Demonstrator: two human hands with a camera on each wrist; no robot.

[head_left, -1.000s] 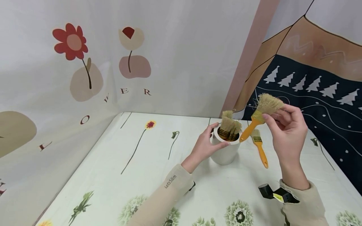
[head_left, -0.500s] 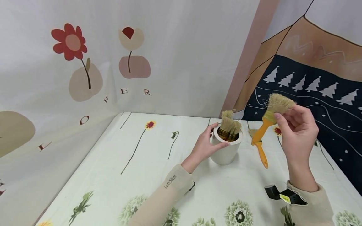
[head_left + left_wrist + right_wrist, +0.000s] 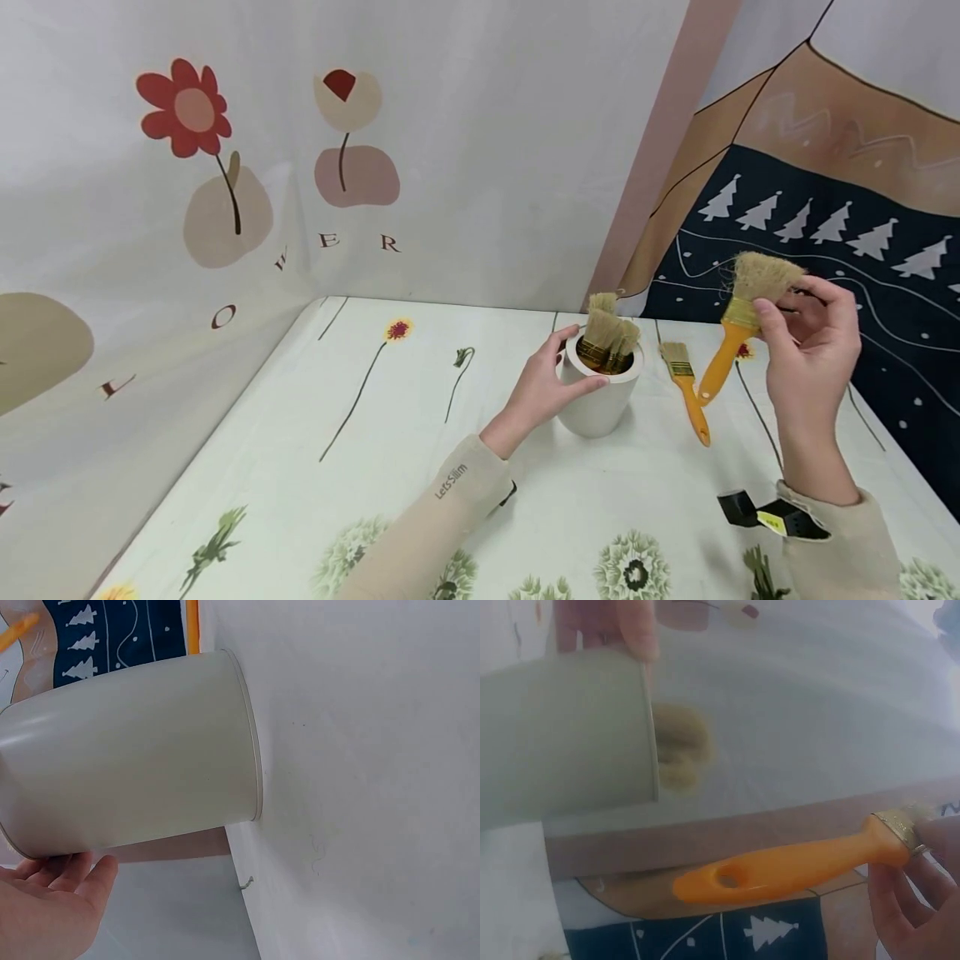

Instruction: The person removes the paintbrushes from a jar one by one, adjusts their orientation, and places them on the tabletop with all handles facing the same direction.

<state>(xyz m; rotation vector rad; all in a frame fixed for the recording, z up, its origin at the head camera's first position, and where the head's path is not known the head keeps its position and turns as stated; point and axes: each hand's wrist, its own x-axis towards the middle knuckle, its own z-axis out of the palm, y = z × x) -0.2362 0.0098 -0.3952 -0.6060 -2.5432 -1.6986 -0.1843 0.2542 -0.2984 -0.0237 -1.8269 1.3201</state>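
Observation:
A white cylindrical pot stands upright on the table, with brushes in it, bristles up. My left hand grips the pot near its rim, thumb on the near side and fingers round the left. In the air to the right, my right hand pinches a paintbrush by its ferrule and bristles, its orange handle pointing down to the left. The right wrist view shows that handle with a hole at its end. Another paintbrush lies on the table right of the pot.
A pale cloth with printed flowers covers the table. Behind it hangs a white curtain with flower prints. A dark blue cloth with white trees hangs at the right.
My right hand has moved right, away from the pot, with its paintbrush, whose handle now hangs more steeply. My left hand keeps its place on the pot.

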